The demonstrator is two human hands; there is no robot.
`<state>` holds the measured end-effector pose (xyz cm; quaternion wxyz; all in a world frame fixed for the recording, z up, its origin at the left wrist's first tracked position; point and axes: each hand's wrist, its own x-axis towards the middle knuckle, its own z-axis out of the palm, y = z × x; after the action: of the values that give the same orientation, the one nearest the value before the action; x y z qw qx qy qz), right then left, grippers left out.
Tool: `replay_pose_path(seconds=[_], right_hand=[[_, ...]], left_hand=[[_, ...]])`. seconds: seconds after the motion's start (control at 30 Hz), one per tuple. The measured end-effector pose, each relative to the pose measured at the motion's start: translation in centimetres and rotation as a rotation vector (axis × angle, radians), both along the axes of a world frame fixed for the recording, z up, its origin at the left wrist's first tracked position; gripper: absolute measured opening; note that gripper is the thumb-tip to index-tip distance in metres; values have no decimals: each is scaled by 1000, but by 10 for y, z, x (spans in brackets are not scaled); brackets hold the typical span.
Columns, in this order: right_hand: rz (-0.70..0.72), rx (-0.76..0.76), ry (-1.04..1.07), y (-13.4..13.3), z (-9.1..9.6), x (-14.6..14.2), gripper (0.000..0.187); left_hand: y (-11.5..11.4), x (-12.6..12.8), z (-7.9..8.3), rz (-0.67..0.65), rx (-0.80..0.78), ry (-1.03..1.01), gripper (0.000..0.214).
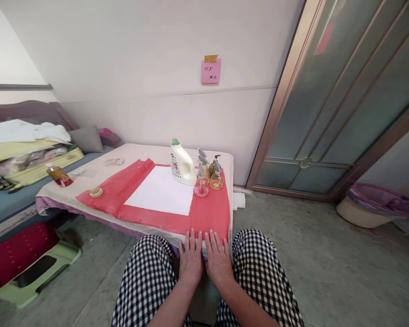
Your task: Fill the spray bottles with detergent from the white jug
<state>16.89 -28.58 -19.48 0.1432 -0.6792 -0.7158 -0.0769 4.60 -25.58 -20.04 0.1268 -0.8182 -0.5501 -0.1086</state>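
Note:
My left hand (191, 258) lies flat, palm down, with its fingers stretched over the front edge of the table. Beside it, my right hand (218, 258) rests the same way, and neither holds anything. Both sets of fingertips reach the near border of a red plastic sheet (209, 218). On that sheet lies a white square cloth or paper (162, 190) with zigzag edges. A white detergent jug (182, 165) with a green cap stands at its back right corner. Right of the jug are several clear spray or pump bottles, including one with pink liquid (201, 187) and one with amber liquid (216, 181).
A tape roll (96, 192) sits on the sheet's left part. Farther left are a bottle of amber liquid (59, 175) and a small clear packet (114, 161). A green stool (37, 272) stands at lower left, a lined bin (364, 209) at right. My knees flank the table corner.

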Motion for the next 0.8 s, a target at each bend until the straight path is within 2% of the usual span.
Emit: replay_pose_path(seconds=[0.43,0.8], right_hand=[[-3,8,-10,0,-2,-1,59],[-7,6,9,0,-7,-1,59]], left_hand=[[1,-1,-6,-2,-6,-12,65],[1,-1,-3,-10,-30,-5,65]])
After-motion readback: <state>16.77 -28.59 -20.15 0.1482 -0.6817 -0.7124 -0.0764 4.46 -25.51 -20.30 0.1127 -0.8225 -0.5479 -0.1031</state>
